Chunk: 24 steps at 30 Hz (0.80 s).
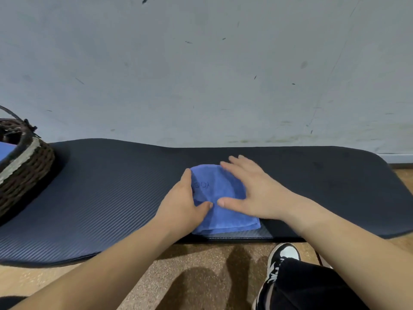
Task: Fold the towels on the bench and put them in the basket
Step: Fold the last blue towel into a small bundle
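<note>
Surroundings: dark ribbed bench (111, 198) against a scuffed grey wall (201, 74), with tan floor (190, 265) in front. One black-and-white shoe (282, 257) and a dark trouser leg (308, 287) show near right.

Count: one wicker basket (26, 166) at the bench's far left end, partly cut off by the frame edge. A strip of blue cloth (5, 149) shows inside it.

One folded blue towel (223, 189) lies right of bench centre, close to the near edge and well apart from the basket.

Two hands are on the towel. The right hand (252, 191) lies flat on top, fingers straight and spread. The left hand (181, 204) lies against the towel's left edge, fingers extended, thumb resting on top. The hands cover much of the towel.
</note>
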Motion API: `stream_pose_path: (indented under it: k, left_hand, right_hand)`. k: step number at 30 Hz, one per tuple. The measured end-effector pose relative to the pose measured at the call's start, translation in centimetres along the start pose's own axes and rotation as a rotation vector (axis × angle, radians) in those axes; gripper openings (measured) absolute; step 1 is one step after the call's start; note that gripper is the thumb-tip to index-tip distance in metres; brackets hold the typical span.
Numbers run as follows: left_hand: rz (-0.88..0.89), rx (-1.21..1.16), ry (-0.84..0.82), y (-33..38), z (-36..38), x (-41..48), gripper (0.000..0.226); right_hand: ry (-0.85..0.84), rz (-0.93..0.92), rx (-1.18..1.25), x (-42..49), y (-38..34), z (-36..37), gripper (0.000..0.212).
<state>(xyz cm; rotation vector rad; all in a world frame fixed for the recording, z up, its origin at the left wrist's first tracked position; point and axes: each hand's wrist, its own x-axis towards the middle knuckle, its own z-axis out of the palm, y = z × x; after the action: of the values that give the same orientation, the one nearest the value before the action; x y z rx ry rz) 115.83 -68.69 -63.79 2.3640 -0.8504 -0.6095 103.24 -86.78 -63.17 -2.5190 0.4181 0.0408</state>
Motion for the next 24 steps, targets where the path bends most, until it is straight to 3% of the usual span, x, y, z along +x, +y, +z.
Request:
stream_pose_path:
  k: [4, 6, 9, 13, 16, 21, 24]
  left_hand:
    - [-0.220, -0.479, -0.036, 0.2, -0.3, 0.1, 0.031]
    - [-0.326, -0.686, -0.112, 0.4, -0.8, 0.0, 0.019]
    - [-0.369, -0.780, -0.107, 0.6, -1.2, 0.0, 0.021]
    - [-0.298, -0.696, -0.050, 1.2, -1.3, -0.2, 0.021]
    - [-0.120, -0.484, 0.048, 1.4, -1.4, -0.3, 0.022]
    - [0.032, -0.279, 0.095, 2.2, -1.4, -0.1, 0.044]
    - [0.128, -0.267, 0.086, 3.4, -0.7, -0.2, 0.034]
  right_hand:
    - [-0.356, 0.046, -0.060, -1.1, 0.8, 0.0, 0.107]
    - [-0.364, 0.047, -0.071, -1.1, 1.1, 0.0, 0.107]
    - [-0.319, 0.047, -0.109, -1.0, 0.8, 0.9, 0.112]
    - [-0.261, 0.058, -0.187, -0.8, -0.2, 2.7, 0.117]
    - [-0.277, 0.050, -0.135, -0.8, -0.1, 2.2, 0.118]
    - [-0.231, 0.106, 0.026, -1.5, 2.5, -0.7, 0.097]
    - [-0.299, 0.111, -0.076, -1.8, 3.4, -0.4, 0.093]
